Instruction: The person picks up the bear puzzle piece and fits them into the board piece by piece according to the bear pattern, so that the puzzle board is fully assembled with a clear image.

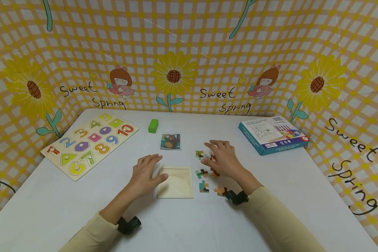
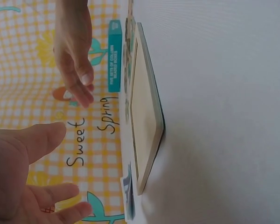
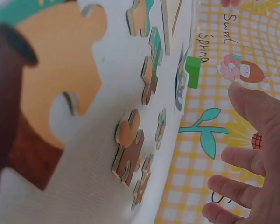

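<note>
My left hand [image 1: 145, 176] hovers over the left edge of a shallow wooden puzzle tray [image 1: 191, 189], fingers spread and holding nothing. The tray shows a bare pale bottom. To its right lie several loose jigsaw pieces in green, brown and orange, among them a green-and-orange piece [image 1: 203, 187] and an orange-brown piece [image 1: 221, 191]. Above the upper pieces, my right hand [image 1: 225, 159] is held with relaxed, parted fingers and partly hides them. In the right wrist view, a large orange-and-brown piece [image 3: 70, 60] is close to the camera, and the right hand [image 3: 266, 154] is raised off the table.
Behind the tray lies a bear picture card [image 1: 171, 141], with a green block [image 1: 153, 126] further back. A wooden number-and-shape board [image 1: 89, 147] lies at the left. A teal-sided box [image 1: 274, 136] is at the back right, near the patterned cloth wall [image 1: 189, 42].
</note>
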A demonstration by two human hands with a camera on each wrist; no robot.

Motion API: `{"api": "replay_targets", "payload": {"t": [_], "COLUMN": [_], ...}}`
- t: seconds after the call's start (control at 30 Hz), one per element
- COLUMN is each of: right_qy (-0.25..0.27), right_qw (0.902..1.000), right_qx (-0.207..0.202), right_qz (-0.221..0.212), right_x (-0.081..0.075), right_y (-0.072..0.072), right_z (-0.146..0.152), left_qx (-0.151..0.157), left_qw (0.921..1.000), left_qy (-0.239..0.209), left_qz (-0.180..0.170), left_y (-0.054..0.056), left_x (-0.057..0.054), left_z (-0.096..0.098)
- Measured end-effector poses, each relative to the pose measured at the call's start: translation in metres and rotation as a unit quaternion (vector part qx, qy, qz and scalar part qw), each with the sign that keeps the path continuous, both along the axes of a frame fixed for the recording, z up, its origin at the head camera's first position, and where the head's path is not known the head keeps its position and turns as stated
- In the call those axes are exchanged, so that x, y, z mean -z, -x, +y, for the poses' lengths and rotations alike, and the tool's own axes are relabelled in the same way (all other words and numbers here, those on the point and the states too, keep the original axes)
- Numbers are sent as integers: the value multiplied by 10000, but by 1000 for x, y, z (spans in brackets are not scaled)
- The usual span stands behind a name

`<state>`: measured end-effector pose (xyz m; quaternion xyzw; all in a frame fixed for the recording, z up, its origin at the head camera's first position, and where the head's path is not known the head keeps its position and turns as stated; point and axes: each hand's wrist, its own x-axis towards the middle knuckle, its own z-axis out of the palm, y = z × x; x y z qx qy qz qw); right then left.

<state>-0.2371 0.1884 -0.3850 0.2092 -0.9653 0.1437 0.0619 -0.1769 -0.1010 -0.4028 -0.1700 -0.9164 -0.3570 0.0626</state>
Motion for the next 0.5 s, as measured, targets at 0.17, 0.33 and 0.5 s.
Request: {"api": "replay_targets", "payload": {"t": [0.17, 0.33, 0.5], "right_qy": [106, 185, 195], "right_qw": [9999, 9996, 9993], "right_qx": [-97, -145, -142], "right_qz": [-65, -161, -274], "right_x": [0, 1, 2], "right_y": [4, 7, 11], "right_z": [-1, -2, -3], "left_qx": [161, 275, 353], "left_qw": [9994, 9980, 9971], "left_qy": [-142, -277, -237], "left_qz": [-263, -490, -634], "left_y": [-1, 0, 1], "left_x": [1, 4, 7], "left_z": [-3, -7, -12]}}
